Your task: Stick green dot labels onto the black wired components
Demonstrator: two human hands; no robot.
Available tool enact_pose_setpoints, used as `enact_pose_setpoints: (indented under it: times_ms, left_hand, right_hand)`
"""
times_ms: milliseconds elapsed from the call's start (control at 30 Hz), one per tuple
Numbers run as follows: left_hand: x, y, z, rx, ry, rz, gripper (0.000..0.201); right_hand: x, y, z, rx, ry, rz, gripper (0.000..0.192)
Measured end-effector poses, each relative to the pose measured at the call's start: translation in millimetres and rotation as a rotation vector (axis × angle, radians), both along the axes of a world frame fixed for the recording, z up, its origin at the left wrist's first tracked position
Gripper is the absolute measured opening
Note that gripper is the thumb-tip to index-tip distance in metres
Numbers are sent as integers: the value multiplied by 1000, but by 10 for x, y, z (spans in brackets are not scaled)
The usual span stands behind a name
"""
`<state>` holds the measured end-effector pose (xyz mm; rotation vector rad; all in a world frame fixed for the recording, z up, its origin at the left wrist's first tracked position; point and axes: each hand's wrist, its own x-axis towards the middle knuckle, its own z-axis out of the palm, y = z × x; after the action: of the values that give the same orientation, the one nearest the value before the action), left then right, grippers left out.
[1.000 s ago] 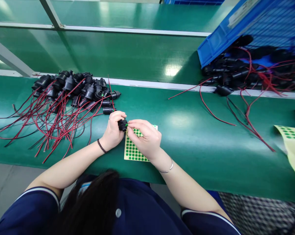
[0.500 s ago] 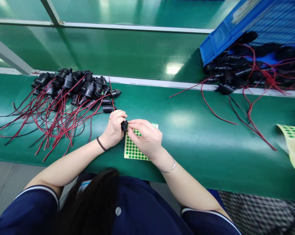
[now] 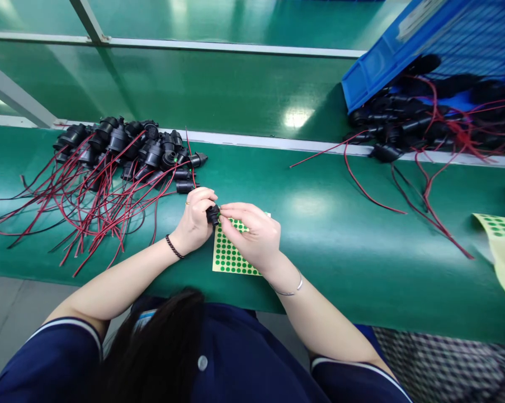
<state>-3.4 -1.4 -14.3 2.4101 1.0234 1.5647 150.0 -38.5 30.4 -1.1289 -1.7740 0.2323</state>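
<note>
Little is changed from half a second ago: the left hand (image 3: 196,218) is kept closed around the small black connector (image 3: 212,214), and the right hand (image 3: 254,238) has slid slightly down and right over the sticker sheet (image 3: 229,256). Its fingertips (image 3: 223,212) are pressed against the connector's face, pinched together there. Compared with one second ago, the green dot seen at the fingertip is no longer visible; whether it is now stuck on the connector cannot be told, but the pressing is judged to be a dot being seated. The connector is held just above the sheet's far edge, between both hands. A pile of wired connectors (image 3: 122,162) lies on the desk (image 3: 319,224) beyond the left hand. A blue crate (image 3: 386,56) is far right of the right hand, a second sheet (image 3: 501,246) near it.
</note>
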Motion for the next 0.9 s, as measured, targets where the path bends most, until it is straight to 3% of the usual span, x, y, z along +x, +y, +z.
enact_pose_setpoints:
  times_ms: [300, 567, 733, 900]
  left_hand:
    - [23, -23, -34, 35, 19, 26, 24]
    - [37, -37, 0, -78, -35, -56, 17]
    - [30, -43, -43, -69, 37, -7, 9]
    - [37, -40, -51, -141, 8, -64, 16]
  right_hand:
    - [25, -10, -33, 102, -76, 36, 14]
    - [129, 57, 12, -31, -41, 142, 10]
    - [125, 44, -6, -13, -110, 118, 13]
    - [123, 60, -22, -123, -28, 144, 15]
